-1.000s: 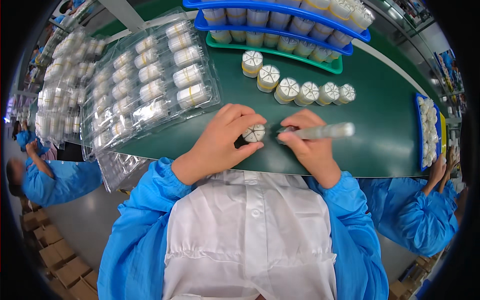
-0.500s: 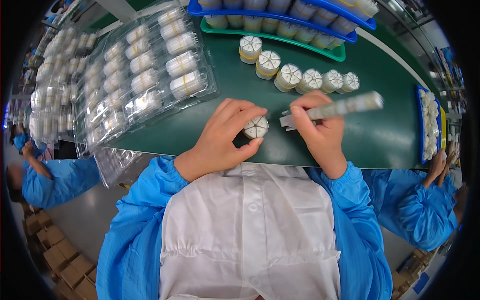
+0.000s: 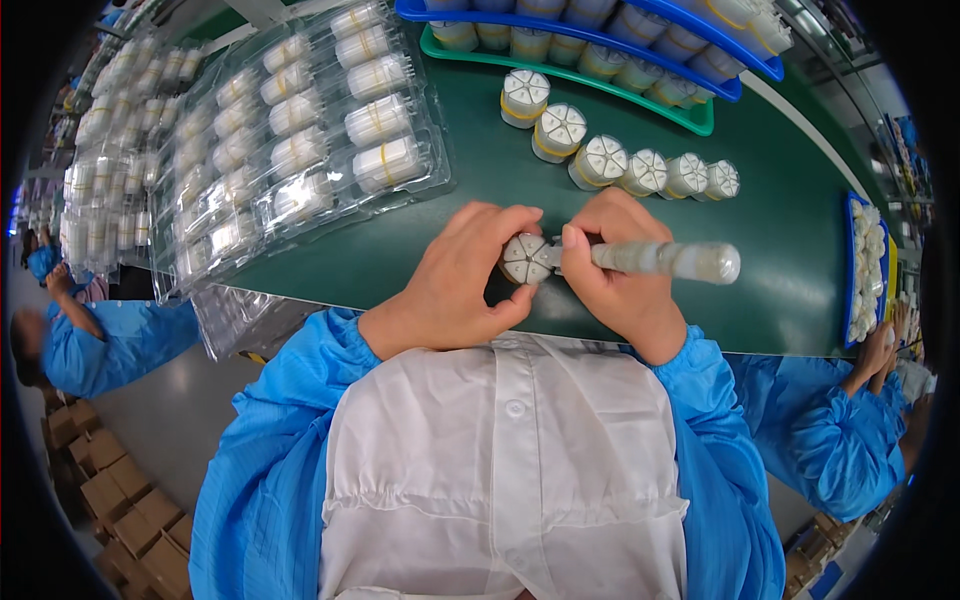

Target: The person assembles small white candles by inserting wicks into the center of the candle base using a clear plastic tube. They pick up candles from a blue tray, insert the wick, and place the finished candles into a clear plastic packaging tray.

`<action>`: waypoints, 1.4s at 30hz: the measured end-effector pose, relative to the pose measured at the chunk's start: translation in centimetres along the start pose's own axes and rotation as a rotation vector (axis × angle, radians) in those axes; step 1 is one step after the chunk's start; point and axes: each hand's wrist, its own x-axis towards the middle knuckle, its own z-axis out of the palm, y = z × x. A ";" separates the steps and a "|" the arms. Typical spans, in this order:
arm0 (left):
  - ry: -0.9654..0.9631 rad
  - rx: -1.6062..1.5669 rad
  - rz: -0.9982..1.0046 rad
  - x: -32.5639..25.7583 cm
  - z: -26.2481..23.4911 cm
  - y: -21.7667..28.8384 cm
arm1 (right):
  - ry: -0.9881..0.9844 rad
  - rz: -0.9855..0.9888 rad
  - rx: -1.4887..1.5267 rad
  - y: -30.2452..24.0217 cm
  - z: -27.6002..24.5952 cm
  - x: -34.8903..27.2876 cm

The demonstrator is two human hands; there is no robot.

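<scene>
My left hand grips a short white cylinder whose top is split into wedge segments, just above the near edge of the green table. My right hand holds a long translucent tube-shaped tool, its tip touching the side of that cylinder. Both hands meet at the cylinder, in front of my white apron and blue sleeves.
A row of several similar yellow-banded cylinders stands behind my hands. Clear blister trays filled with cylinders lie at left. Blue and green bins line the back, a blue tray sits right. People in blue sleeves work on both sides.
The tube tool has swung down to lie level and its tip now presses on the cylinder. My left hand has turned the cylinder slightly; both hands stay in place.
</scene>
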 end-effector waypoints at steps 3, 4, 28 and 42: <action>0.018 0.047 0.065 0.1 0.1 -0.3 | -0.035 -0.045 -0.066 -0.2 0.0 0.0; 0.032 0.066 0.091 0.1 0.2 -0.4 | -0.045 -0.064 -0.087 -0.4 0.2 0.1; 0.097 0.170 0.030 -0.4 0.4 -0.8 | -0.088 -0.002 -0.037 -0.4 0.2 -0.1; 0.120 0.134 0.021 -0.1 0.3 -0.6 | -0.096 0.033 -0.003 -0.4 0.1 0.0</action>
